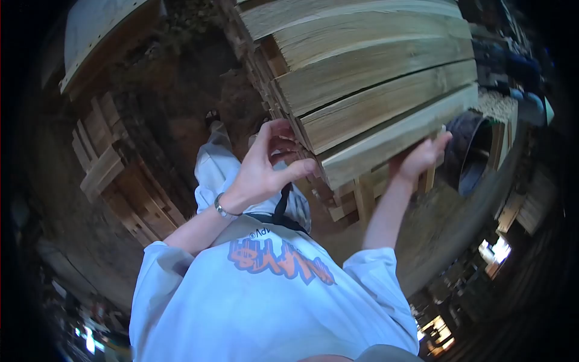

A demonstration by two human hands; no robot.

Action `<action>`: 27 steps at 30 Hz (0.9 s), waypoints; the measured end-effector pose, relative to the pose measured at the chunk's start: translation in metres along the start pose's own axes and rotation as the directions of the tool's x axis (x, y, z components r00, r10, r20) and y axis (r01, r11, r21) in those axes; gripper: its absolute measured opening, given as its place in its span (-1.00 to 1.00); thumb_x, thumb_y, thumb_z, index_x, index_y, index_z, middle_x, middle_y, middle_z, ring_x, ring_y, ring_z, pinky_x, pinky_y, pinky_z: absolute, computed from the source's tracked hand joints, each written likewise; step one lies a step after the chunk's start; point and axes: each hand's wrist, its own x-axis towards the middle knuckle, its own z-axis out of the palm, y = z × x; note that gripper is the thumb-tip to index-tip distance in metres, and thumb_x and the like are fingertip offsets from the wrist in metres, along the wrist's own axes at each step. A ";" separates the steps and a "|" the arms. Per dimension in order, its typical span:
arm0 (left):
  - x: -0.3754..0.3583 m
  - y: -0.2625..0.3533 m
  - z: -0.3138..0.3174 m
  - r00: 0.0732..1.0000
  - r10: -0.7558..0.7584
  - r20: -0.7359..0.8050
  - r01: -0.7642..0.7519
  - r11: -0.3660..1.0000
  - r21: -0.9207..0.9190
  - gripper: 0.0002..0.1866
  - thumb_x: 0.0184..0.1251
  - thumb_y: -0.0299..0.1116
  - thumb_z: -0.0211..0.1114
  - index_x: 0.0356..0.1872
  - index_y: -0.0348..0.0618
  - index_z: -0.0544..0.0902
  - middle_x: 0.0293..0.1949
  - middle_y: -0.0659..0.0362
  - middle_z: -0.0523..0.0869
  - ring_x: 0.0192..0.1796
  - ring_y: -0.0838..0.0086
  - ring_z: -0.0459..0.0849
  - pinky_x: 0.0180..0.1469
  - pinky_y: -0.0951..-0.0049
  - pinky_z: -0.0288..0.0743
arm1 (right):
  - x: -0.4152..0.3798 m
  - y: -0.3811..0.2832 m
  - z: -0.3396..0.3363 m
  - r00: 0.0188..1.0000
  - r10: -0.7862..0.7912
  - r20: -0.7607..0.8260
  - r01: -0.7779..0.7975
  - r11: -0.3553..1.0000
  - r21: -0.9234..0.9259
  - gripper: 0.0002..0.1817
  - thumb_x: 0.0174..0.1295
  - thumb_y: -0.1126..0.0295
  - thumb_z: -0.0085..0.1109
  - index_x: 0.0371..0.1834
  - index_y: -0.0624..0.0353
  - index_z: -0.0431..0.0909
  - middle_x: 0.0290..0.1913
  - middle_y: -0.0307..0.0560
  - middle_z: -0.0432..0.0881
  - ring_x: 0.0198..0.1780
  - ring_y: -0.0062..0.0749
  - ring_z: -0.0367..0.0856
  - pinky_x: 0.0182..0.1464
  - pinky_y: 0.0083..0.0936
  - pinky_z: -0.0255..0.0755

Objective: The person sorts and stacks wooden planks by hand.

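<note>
Spread wide w/ L hand [265,166], thumb off fingers, by L end of near plank [392,140]; can't tell if touching. At same plank's low edge, nr R end, w/ R hand [422,158]; can't tell how tight. Past that, more planks [374,84] side by side.
</note>
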 end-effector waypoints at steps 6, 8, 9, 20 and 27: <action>-0.007 0.024 0.030 0.988 -0.110 -0.112 0.103 0.993 -0.063 0.39 -0.19 0.10 0.66 0.45 -0.51 -0.10 0.29 -0.21 0.31 0.33 0.17 0.39 0.36 0.22 0.31 | 0.183 -0.007 -0.134 0.986 -0.145 0.079 0.163 0.930 -0.330 -0.21 0.49 -0.24 -0.41 0.40 0.28 0.28 0.36 0.00 0.39 0.36 -0.20 0.33 0.45 -0.30 0.08; 0.000 0.017 0.040 0.984 -0.061 -0.166 0.054 0.997 -0.049 0.36 -0.18 0.10 0.66 0.44 -0.51 -0.07 0.28 -0.20 0.34 0.33 0.17 0.40 0.37 0.25 0.30 | 0.240 -0.018 -0.147 0.985 0.109 0.133 -0.087 0.984 -0.158 -0.26 0.45 -0.26 -0.32 0.32 0.18 0.38 0.25 -0.07 0.49 0.28 -0.23 0.43 0.36 -0.29 0.23; 0.002 0.014 0.046 0.982 -0.023 -0.186 0.017 0.999 -0.036 0.33 -0.17 0.09 0.66 0.42 -0.51 -0.03 0.26 -0.19 0.36 0.32 0.17 0.40 0.37 0.29 0.28 | 0.261 -0.021 -0.151 0.946 0.238 0.221 -0.234 0.971 -0.044 -0.30 0.44 -0.23 -0.26 0.29 0.17 0.40 0.21 -0.08 0.52 0.25 -0.24 0.46 0.33 -0.28 0.27; 0.010 0.024 0.048 0.944 0.096 -0.316 -0.105 0.994 -0.011 0.10 -0.03 0.00 0.60 0.34 -0.50 0.12 0.13 -0.13 0.52 0.18 0.24 0.56 0.24 0.35 0.44 | 0.258 -0.006 -0.105 0.956 0.054 0.290 -0.044 0.998 -0.041 -0.36 0.37 -0.11 -0.24 0.28 0.16 0.40 0.21 -0.02 0.50 0.24 -0.15 0.45 0.28 -0.14 0.31; 0.022 0.019 0.048 0.939 0.085 -0.332 -0.039 0.989 0.142 0.05 0.07 0.04 0.52 0.35 -0.48 0.12 0.19 -0.18 0.46 0.24 0.22 0.50 0.23 0.34 0.44 | 0.258 -0.004 -0.095 0.969 0.062 0.239 -0.083 0.993 0.081 -0.24 0.37 -0.21 -0.22 0.36 0.22 0.32 0.31 0.02 0.43 0.30 -0.07 0.39 0.36 -0.10 0.21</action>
